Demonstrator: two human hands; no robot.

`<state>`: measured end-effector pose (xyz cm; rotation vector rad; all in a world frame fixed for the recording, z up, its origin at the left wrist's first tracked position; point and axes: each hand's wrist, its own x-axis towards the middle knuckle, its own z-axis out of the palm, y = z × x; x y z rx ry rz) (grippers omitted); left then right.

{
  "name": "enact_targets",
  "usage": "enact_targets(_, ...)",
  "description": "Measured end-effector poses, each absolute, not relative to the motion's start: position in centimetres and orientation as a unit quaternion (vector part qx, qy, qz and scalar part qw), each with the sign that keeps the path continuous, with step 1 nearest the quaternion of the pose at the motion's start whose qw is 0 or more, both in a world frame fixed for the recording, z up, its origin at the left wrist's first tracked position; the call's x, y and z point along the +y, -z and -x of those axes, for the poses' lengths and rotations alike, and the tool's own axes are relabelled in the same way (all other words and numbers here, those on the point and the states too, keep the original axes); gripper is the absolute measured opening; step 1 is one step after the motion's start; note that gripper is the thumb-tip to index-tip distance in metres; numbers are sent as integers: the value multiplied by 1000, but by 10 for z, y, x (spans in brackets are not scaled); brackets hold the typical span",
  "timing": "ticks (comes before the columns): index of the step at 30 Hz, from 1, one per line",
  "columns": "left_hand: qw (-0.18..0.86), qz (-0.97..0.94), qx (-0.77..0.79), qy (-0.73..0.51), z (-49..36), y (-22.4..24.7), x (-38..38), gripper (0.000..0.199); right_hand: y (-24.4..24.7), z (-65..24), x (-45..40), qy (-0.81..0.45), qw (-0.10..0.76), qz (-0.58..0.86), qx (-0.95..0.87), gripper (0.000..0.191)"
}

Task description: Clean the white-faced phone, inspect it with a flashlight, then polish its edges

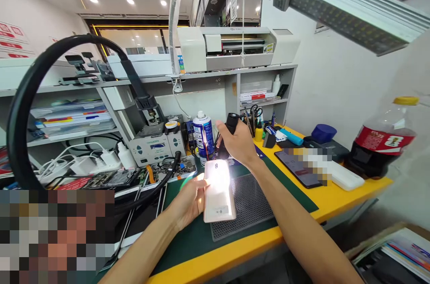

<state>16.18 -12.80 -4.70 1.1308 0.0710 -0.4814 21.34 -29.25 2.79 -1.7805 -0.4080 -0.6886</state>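
Note:
My left hand grips a pale gold phone by its left edge, with the back of the phone facing me. In my right hand is a black flashlight, held above the phone's top end. A bright white glare covers the upper part of the phone's back. Beneath the phone lies a grey perforated mat on a green work mat. Just behind and left of my right hand stands a blue and white spray can.
Left of the hands are a black flexible hose, a grey soldering station and phone parts. On the right lie a dark phone, a white power bank and a cola bottle. A lamp hangs overhead.

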Motion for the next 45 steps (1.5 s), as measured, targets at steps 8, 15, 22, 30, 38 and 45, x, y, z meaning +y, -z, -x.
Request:
enact_targets(8,841,-465,9,277,-167,48,-123,46,-7,-224,-313,138,716,664,-164,51)
enact_targets(15,859,-423,0,288,-170,47,-119,45,16,-219,-328,126,728,647,-186,51)
enact_targets(22,854,-433,8,290,-171,49,-120,40,25,-184,-309,200,651,681,-269,39)
enact_targets(30,851,-452,-4,268,-164,51,-127,35,23,-169,-294,96,741,604,-275,44)
enact_targets(38,852,-438,9,288,-160,45,-126,38,22,-162,-286,83,716,637,-273,46)
enact_targets(45,851,-448,-12,275,-157,42,-129,29,32,-162,-283,168,673,658,-293,34)
